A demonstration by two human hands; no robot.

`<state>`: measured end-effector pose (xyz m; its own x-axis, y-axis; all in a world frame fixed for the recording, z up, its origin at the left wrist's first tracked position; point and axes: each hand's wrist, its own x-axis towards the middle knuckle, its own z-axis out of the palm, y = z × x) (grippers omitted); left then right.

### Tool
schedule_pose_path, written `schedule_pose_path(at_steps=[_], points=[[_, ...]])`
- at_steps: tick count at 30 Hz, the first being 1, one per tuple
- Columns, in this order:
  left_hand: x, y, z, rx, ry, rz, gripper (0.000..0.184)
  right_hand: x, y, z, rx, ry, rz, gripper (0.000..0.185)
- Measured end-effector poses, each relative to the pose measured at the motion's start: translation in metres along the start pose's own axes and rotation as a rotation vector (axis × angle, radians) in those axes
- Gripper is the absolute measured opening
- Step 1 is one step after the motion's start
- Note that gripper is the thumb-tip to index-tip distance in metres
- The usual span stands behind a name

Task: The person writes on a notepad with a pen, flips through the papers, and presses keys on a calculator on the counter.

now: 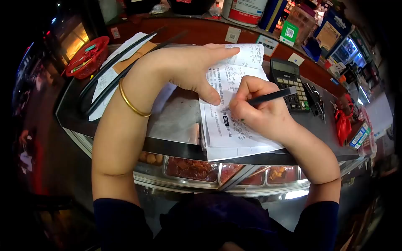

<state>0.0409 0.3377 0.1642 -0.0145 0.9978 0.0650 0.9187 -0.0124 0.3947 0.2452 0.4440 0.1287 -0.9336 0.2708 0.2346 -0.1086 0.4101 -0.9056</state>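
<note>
My right hand (261, 106) is closed around a black pen (272, 96), its tip hidden behind my fingers over the paper. Under it lies a stack of white sheets (217, 136) with printed text and handwriting. My left hand (205, 69) rests on the upper left of the sheets, thumb and fingers spread apart. A gold bangle (127, 100) circles my left wrist. Just right of the sheets sits a black calculator (286, 69).
A red basket (88, 58) with small items stands at the left. Black cables (98, 94) lie over papers. Food trays (190, 167) show below the counter's front edge. A green QR sign (289, 32) and a large tub (245, 11) stand behind. A red bag (344, 125) lies at the right.
</note>
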Motion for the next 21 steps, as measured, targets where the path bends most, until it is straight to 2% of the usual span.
schedule_pose_path(at_steps=[4, 7, 8, 15, 21], points=[[0.002, -0.001, 0.002, -0.005, 0.017, 0.029, 0.112, -0.002, -0.016, 0.000, -0.221, -0.051, 0.002, 0.016], [0.003, -0.005, 0.004, -0.016, 0.020, 0.045, 0.111, -0.004, -0.010, -0.001, -0.095, -0.076, 0.028, 0.014], [0.002, -0.004, 0.004, -0.008, 0.021, 0.037, 0.111, -0.003, -0.012, -0.001, -0.201, -0.066, -0.034, 0.014], [0.002, -0.002, 0.005, -0.017, 0.016, 0.026, 0.110, -0.002, -0.008, 0.000, -0.128, -0.035, 0.016, 0.011], [0.000, -0.003, 0.004, -0.006, 0.029, 0.041, 0.109, -0.003, -0.005, 0.001, -0.157, -0.034, -0.070, 0.012]])
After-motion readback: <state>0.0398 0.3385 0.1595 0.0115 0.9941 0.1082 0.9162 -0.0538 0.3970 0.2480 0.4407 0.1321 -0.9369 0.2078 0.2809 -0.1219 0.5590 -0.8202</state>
